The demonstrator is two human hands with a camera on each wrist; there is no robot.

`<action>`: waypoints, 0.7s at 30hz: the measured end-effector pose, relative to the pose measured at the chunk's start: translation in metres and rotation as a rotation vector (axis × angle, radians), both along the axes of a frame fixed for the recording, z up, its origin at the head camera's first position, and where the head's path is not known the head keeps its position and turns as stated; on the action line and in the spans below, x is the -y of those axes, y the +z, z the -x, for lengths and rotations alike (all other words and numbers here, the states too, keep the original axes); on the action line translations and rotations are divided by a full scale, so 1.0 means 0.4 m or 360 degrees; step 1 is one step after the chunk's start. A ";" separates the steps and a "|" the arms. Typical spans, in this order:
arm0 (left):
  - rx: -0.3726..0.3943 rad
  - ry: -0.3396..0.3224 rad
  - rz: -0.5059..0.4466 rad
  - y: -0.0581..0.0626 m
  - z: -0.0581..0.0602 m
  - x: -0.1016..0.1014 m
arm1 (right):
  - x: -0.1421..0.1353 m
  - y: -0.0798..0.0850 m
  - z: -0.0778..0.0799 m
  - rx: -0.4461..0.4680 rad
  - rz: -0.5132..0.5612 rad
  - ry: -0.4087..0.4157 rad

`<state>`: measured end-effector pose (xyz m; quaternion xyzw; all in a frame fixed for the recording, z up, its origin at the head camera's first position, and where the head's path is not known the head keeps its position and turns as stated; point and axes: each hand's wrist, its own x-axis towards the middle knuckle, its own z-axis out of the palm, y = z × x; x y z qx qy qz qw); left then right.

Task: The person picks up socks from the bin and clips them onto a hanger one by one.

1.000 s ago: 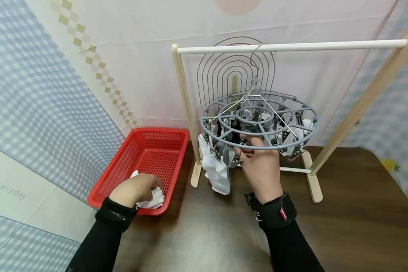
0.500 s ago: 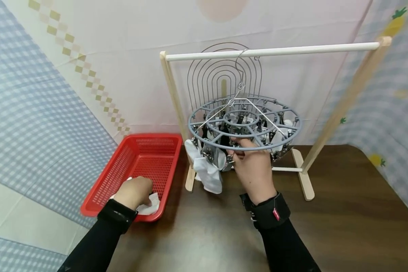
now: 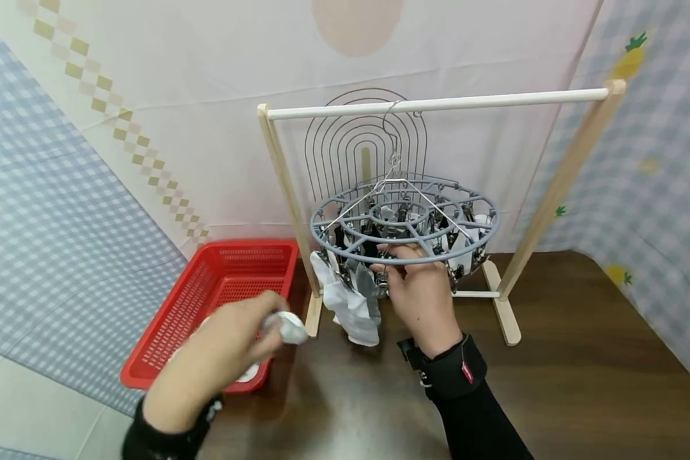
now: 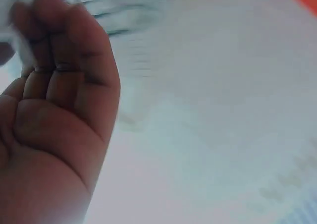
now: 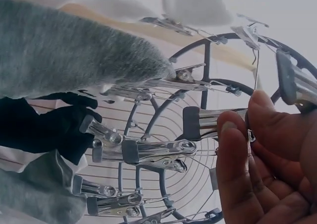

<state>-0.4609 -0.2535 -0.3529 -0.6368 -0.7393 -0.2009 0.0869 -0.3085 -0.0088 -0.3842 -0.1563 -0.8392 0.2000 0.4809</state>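
My left hand holds a bunched white sock just above the right edge of the red basket. In the left wrist view the fingers are curled, with only a blurred bit of the sock at the corner. Beneath the round grey hanger, my right hand pinches a metal clip between thumb and fingers. That clip has no cloth in it. A white sock and a grey sock hang from clips left of this hand. Black and other pale pieces hang behind.
The hanger hooks over the white bar of a wooden rack standing on the dark table. More white cloth lies in the basket, partly covered by my left arm. Patterned fabric hangs behind and at both sides.
My left hand has risen out of the basket and moved right with the white sock. My right hand stays under the hanger at the clip. The head view has shifted slightly.
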 end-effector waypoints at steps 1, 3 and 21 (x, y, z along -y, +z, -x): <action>0.0014 -0.0108 -0.0064 0.009 -0.037 -0.018 | 0.000 0.001 -0.002 0.0001 -0.0005 -0.0002; 0.0056 -0.0284 -0.0112 0.014 -0.097 -0.065 | 0.001 0.005 -0.003 0.0007 -0.0004 -0.0006; 0.0171 0.0461 -0.0371 -0.078 -0.119 -0.303 | -0.024 0.003 -0.026 0.0038 0.0580 0.0298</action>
